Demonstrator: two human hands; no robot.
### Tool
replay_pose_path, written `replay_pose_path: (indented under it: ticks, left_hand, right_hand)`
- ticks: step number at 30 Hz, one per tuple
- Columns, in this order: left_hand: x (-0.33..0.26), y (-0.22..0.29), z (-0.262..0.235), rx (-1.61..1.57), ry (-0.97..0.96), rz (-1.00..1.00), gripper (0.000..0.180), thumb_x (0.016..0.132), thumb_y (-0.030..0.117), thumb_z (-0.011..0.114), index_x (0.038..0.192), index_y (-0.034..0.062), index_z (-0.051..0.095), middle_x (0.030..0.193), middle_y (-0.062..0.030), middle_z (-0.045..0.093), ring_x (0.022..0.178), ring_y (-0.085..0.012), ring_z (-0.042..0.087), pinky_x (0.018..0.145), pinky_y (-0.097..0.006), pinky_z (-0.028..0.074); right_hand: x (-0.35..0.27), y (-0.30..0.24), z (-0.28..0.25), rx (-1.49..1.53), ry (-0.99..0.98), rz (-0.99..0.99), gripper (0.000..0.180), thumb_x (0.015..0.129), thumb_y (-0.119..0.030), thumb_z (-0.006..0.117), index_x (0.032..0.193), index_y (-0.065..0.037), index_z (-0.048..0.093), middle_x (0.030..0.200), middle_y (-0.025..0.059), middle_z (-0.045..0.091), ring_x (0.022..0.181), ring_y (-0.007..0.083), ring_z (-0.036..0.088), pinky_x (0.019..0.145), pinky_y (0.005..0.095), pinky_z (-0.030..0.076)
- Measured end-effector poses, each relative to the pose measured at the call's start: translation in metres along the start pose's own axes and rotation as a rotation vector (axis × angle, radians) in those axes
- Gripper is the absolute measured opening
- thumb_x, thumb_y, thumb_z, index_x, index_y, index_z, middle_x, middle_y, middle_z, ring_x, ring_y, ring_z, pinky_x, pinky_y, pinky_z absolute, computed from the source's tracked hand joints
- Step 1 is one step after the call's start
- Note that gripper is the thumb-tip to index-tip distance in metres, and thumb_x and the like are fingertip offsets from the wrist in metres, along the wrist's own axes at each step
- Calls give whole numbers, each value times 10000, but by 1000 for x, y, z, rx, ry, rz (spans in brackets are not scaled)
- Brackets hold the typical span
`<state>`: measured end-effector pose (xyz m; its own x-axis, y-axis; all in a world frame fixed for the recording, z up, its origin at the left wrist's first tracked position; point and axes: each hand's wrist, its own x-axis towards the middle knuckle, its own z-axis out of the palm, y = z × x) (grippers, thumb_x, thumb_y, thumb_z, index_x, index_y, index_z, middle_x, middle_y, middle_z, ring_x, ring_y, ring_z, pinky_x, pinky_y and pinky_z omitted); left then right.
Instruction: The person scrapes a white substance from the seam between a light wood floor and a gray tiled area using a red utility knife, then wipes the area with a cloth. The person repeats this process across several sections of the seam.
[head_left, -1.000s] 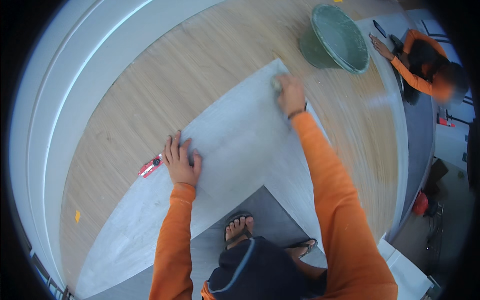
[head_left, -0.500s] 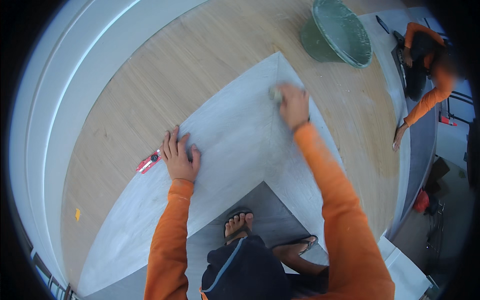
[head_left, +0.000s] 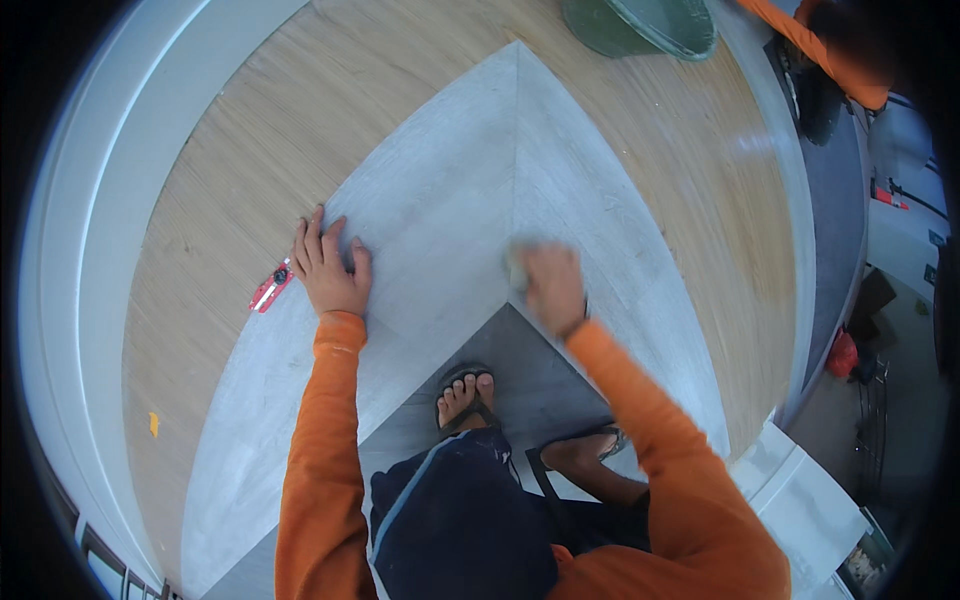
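Observation:
My left hand point(head_left: 331, 272) lies flat with fingers spread on the left edge of a pale grey wood-grain sheet point(head_left: 430, 190). Beside its fingertips is a red utility knife point(head_left: 270, 287), resting across the sheet's edge and the tan wood-grain surface. Blurred by motion, my right hand point(head_left: 556, 285) is closed around a small pale grey-green pad point(head_left: 517, 264), perhaps a sponge. That pad is against the sheet near the seam where its two halves meet, close to the inner corner. My fingers partly hide the pad.
Tan wood-grain surface point(head_left: 230, 170) surrounds the sheet, with a green bucket point(head_left: 640, 25) at the far edge. A co-worker in orange sleeves point(head_left: 840, 60) is at the far right. Dark grey flooring point(head_left: 520, 350) lies under my sandalled feet. A white curved wall point(head_left: 110, 200) borders the left.
My right hand has moved the pad along the seam toward me, from near the sheet's far point to its inner corner. My left hand stays on the sheet's left edge. The view has shifted.

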<state>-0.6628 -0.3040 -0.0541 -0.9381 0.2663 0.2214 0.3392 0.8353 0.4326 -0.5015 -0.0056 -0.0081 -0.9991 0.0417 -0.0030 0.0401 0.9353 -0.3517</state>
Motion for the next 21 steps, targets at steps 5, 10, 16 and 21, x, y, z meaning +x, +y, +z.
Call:
replay_pose_path:
  ticks: [5,10,16,21]
  left_hand:
    - [1,0,3,22,15,13,342,925,227,640,1247,114,637,1538,-125,516,1461,-383,403,1205,-550,253]
    - [2,-1,0,-10,3,13,341,927,232,641,1248,116,637,1543,-123,510,1460,-387,402,1203,-554,254]
    - [2,2,-1,30,-28,-11,340,927,227,643,1247,113,638,1542,-115,515,1460,-389,401,1207,-553,244]
    - [1,2,1,6,-4,-6,340,923,223,648,1246,118,648,1533,-103,529,1462,-383,403,1208,-549,241]
  right_hand:
    - [-98,-36,-5,97,-160,111,460,727,7,675,1161,-145,689,1156,37,660,1127,305,563,1006,517,404]
    - [52,23,0,-52,159,2,480,704,22,646,1129,-178,746,1118,39,698,1100,337,558,969,481,403]
    - [308,114,-19,-452,193,135,324,862,-105,645,1152,-211,744,1200,47,708,1168,289,598,983,484,424]
    - [262,103,0,-339,273,41,363,809,-72,657,1153,-178,706,1124,69,684,1084,306,623,919,480,431]
